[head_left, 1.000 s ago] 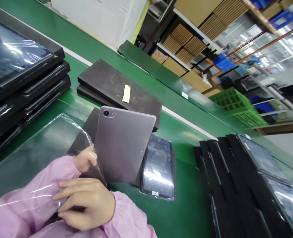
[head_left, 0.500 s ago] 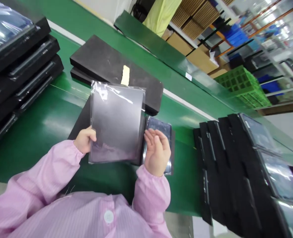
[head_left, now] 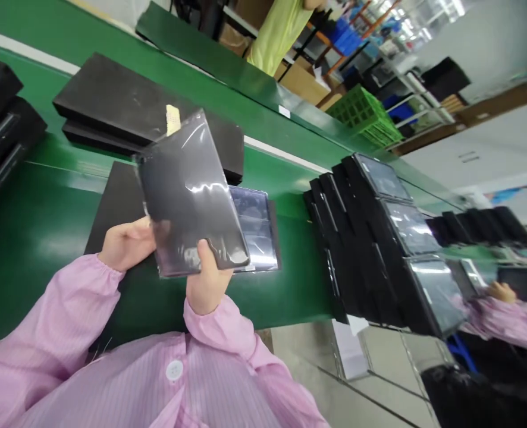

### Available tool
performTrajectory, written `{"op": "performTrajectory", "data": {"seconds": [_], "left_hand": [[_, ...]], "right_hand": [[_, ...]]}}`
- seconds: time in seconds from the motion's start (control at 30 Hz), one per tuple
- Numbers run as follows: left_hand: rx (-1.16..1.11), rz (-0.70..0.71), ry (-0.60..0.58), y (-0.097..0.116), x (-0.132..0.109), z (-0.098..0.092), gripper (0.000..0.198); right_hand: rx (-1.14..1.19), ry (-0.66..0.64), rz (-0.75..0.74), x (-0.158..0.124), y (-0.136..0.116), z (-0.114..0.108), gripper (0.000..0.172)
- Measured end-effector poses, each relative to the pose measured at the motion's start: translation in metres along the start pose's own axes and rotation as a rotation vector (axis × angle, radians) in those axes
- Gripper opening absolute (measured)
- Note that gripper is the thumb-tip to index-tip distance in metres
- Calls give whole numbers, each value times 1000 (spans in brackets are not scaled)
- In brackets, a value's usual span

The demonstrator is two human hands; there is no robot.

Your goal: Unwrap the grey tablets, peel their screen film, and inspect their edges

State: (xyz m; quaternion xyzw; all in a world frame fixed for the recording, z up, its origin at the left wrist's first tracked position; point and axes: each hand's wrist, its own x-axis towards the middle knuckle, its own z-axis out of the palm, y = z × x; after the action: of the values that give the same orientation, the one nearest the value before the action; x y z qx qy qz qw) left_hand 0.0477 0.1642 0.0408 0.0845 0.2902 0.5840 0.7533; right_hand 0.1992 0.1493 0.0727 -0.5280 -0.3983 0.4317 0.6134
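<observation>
A flat dark tablet-like panel in a clear plastic sleeve is tilted up in front of me over the green bench. My right hand grips its lower edge, thumb across the front and fingers hidden behind. At the left edge is my left hand, its fingers stretched out and fingertips partly hidden; the thumb is not clamped over the panel. Partly covered by the panel, a second tablet-like panel with a shiny screen lies on the bench. Under the left hand's side rests a black foam board.
Black foam slabs with a yellow tag lie behind. Stacked black trays holding wrapped panels stand right and left. A green crate is beyond the bench. Another person's pink sleeve shows far right.
The sleeved panel has tilted and swung leftward in view. My right hand has closed on its lower edge, and my left hand has loosened its grip. The view has turned right.
</observation>
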Motion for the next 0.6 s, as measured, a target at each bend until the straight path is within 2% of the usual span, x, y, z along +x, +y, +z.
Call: {"op": "performTrajectory", "data": {"seconds": [0.07, 0.13, 0.2, 0.33, 0.4, 0.47, 0.53, 0.57, 0.6], "left_hand": [[27, 20, 4, 2, 0, 5, 58], [23, 49, 34, 4, -3, 12, 59], [29, 86, 61, 8, -7, 18, 56], [167, 161, 176, 17, -14, 20, 49], [288, 151, 294, 19, -12, 17, 38], [410, 174, 412, 19, -6, 13, 37], [511, 226, 480, 18, 1, 11, 46], [558, 252, 499, 18, 5, 10, 49], [612, 274, 501, 18, 8, 10, 52]], "right_hand": [[-178, -113, -360, 6, -5, -7, 46], [-339, -309, -688, 9, -4, -14, 45], [-533, -488, -853, 9, 2, -17, 43], [-1002, -843, -841, 2, 22, -7, 51], [-1065, -994, -815, 1, 27, 0, 52], [-962, -1127, -746, 6, 23, 1, 49], [-723, -1220, -657, 23, 11, -11, 50], [-596, -1205, -620, 36, 3, -22, 50], [-492, -1124, -587, 51, -5, -36, 47]]}}
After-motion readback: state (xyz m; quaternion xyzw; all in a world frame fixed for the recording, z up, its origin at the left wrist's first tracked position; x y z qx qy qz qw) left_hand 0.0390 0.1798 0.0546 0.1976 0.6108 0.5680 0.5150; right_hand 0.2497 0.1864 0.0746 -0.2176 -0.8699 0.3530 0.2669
